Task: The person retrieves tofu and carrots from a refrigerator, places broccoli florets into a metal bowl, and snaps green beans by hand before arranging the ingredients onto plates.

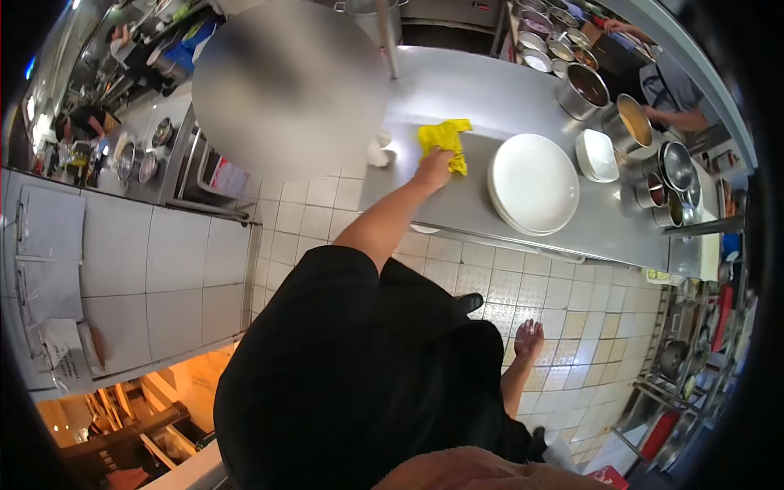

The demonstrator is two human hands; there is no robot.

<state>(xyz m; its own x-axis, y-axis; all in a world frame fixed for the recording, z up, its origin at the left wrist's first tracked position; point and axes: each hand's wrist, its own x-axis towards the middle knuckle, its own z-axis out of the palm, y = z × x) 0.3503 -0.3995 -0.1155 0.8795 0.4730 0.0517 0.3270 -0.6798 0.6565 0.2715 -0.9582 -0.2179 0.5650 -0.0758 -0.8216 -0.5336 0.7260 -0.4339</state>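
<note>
My left hand [435, 168] is stretched out over the steel counter [457, 203], its fingers closed on a crumpled yellow cloth [447, 137]. The cloth lies against the counter's surface. To its right stands a stack of large round white plates [535, 183], apart from the hand. A small crumpled white item [380, 152] lies left of the cloth. Lower right, my right hand [529, 338] hangs over the tiled floor, fingers loosely apart, with nothing visible in it.
White rectangular dishes [598, 155] and metal pots [583, 90] stand at the counter's right. A steel post [386, 41] rises behind. A large blurred grey disc [290, 98] hides the upper left. A co-worker's arm [679, 119] reaches in at the upper right; other people are at the far left.
</note>
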